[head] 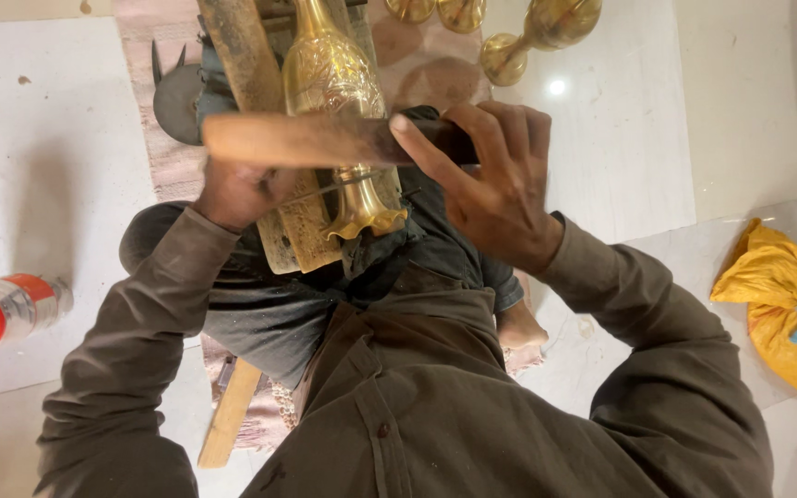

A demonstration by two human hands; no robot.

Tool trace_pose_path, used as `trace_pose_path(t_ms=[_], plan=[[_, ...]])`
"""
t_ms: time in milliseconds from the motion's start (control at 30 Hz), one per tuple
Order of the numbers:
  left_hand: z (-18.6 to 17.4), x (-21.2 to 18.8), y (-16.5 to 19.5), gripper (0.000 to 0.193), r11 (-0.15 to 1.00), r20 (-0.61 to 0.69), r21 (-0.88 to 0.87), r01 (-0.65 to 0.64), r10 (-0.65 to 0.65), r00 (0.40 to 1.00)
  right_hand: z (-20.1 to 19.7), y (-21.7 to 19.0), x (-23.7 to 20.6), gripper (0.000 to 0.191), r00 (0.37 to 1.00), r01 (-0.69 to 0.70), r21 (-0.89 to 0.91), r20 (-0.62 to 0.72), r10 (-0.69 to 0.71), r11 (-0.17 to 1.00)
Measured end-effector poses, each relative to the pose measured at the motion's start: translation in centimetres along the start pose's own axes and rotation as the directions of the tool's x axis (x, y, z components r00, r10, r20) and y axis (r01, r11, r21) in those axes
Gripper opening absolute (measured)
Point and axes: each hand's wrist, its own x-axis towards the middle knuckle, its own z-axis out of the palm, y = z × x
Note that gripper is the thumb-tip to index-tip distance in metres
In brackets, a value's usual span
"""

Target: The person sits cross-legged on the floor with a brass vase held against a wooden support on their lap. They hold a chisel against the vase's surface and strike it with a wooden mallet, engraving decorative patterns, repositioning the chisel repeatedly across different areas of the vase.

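While engraved brass vase (327, 74) lies half patterned, gripping wooden mallet (325, 138) across it, left hand (237, 192) and right hand (495, 180) clenched; plain foot unworked.

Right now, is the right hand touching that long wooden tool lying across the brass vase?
Touching. The head view shows the right hand gripping one end of the wooden tool, forefinger laid along its top edge.

I see a clear plastic bottle w/ an orange-red cap (2, 314) lying on the pale stone floor (48, 166) at left. A tied yellow plastic sack (781, 309) sits at right. Three shiny brass goblets (537, 32) lie top centre, on and beside a pinkish woven mat (172, 166); a dark round metal disc (175, 100), maybe a blade, rests on it.
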Motion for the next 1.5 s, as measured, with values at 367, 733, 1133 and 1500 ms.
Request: trace_pose_path(t_ms=[367,733,1133,1500], plan=[[0.8,-0.5,-0.4,0.028,0.988,-0.284,-0.152,0.039,-0.082,0.955,-0.5,0.0,-0.3,0.058,0.989,-0.118,0.170,-0.070,0.131,0.978],[1.2,-5.3,1.5,0.039,0.861,-0.486,-0.446,0.246,-0.464,0.741,3.7,-1.1,-5.9,0.049,0.629,-0.502,0.842,0.201,0.751,0.196],[4.0,-6.8,2.6,0.027,0.730,-0.447,-0.599,0.329,-0.646,0.618,6.3,-2.0,-5.9,0.062,0.756,-0.634,0.544,0.286,0.589,0.549],[2.0,-1.6,0.6,0.042,0.855,-0.326,-0.483,0.192,-0.379,0.866,6.1,-1.2,-5.9,0.065,0.729,-0.667,0.545,0.338,0.595,0.508]])
